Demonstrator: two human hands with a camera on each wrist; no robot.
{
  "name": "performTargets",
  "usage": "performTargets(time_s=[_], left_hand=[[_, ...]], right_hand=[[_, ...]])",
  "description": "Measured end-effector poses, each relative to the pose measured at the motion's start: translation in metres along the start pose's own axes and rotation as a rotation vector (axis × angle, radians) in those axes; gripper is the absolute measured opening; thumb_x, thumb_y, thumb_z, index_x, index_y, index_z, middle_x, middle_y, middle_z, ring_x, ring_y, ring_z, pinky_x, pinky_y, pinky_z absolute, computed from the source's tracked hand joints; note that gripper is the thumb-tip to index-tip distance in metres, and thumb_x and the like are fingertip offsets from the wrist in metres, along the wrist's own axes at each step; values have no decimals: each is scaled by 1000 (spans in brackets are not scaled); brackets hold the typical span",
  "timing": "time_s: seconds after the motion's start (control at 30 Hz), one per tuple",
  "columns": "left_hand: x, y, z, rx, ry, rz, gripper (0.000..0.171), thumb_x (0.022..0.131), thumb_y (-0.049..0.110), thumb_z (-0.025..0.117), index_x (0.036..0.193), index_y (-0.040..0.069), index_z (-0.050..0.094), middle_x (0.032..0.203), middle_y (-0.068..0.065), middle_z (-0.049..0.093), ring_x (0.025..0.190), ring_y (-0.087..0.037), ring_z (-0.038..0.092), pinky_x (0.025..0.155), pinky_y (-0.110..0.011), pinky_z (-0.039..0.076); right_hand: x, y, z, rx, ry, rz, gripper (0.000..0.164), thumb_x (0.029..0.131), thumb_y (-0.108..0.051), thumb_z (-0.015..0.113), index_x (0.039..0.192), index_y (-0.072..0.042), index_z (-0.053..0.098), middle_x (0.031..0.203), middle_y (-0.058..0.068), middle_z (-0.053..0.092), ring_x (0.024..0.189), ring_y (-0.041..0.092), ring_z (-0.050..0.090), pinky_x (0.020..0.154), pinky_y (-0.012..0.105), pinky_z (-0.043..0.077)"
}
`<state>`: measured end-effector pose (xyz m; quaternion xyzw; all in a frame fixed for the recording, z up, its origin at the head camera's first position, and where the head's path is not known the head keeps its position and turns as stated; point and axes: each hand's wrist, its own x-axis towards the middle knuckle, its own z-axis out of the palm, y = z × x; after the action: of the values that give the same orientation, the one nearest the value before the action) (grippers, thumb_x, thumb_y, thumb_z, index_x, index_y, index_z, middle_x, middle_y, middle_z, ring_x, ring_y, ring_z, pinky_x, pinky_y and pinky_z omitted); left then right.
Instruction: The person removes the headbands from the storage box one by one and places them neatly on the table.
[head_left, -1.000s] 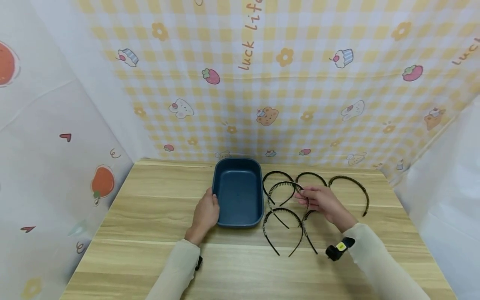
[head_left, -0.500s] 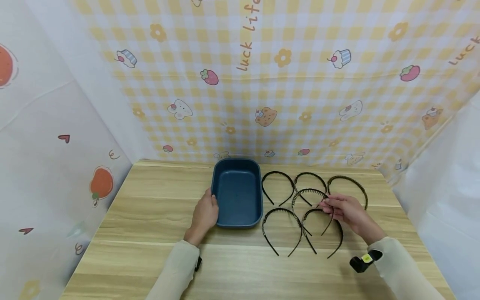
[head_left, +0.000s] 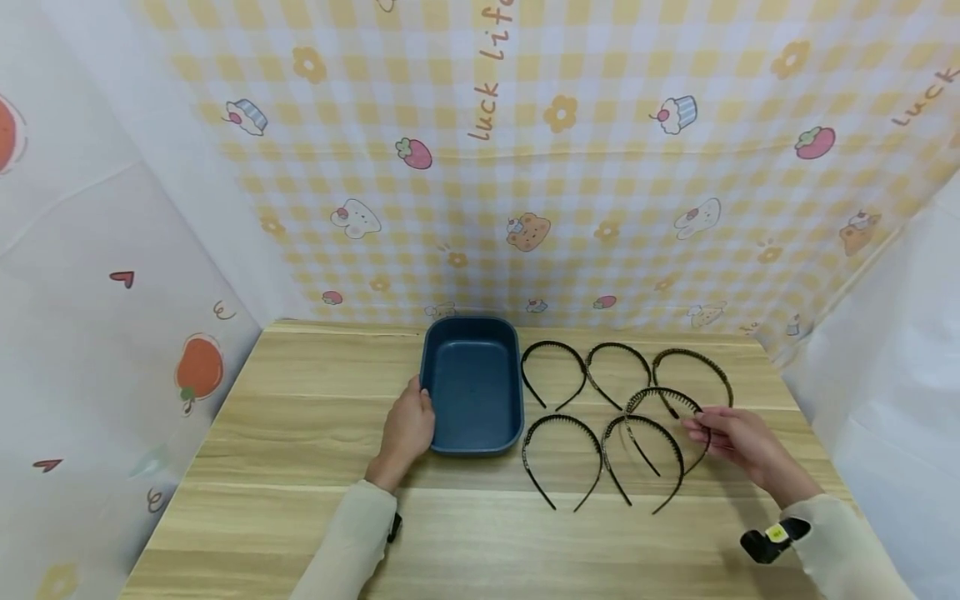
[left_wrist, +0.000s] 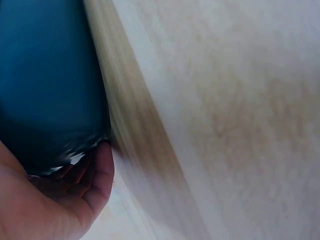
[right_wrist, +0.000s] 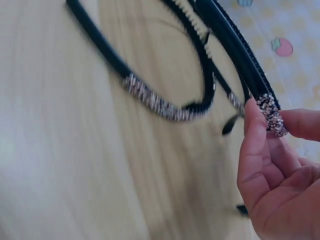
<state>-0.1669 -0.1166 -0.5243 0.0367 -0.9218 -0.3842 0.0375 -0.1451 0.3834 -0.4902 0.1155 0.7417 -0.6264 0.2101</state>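
Note:
My left hand holds the left wall of a dark blue plastic tub, its fingers at the outer side. In the left wrist view, the fingertips meet the tub's side. My right hand pinches the right arm of a black toothed headband and holds it above the table, overlapping other headbands in the head view. The right wrist view shows thumb and fingers on the glittery section of this headband. Beneath it lies another black headband with a glittery part.
Several headbands lie right of the tub in two rows, including a back-left one, a brownish back-right one and a front-left one. A patterned cloth wall rises behind the wooden table.
My right hand has moved to the right and toward the front, carrying the held headband from near the tub to above the right-hand headbands. The left hand stays on the tub.

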Motion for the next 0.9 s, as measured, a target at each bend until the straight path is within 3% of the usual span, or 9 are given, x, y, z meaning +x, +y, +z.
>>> performTargets(time_s=[0.27,0.6,0.9], left_hand=[[0,-1,1,-2,-2,-8,32,105,14,39,129,-3,52,118,-26,66,105,-42,65,85,-57,50],[0,0,1,6,6,-2,31,105,13,39,126,-5,53,115,-26,66,104,-43,65,83,-57,50],[0,0,1,-7,-2,-5,32,106,14,39,128,-4,52,117,-26,66,106,-43,65,84,-57,50]], right_hand=[[-8,11,-21,-11,38,27,15,103,-21,53,109,-13,65,97,-11,76,86,4,70,68,23,53],[-22,23,-41,18,59,55,22,104,-20,51,100,-21,72,93,-10,76,79,3,69,63,22,51],[-26,35,-52,5,83,104,19,104,-21,52,97,-18,70,91,-10,76,81,2,69,66,23,53]])
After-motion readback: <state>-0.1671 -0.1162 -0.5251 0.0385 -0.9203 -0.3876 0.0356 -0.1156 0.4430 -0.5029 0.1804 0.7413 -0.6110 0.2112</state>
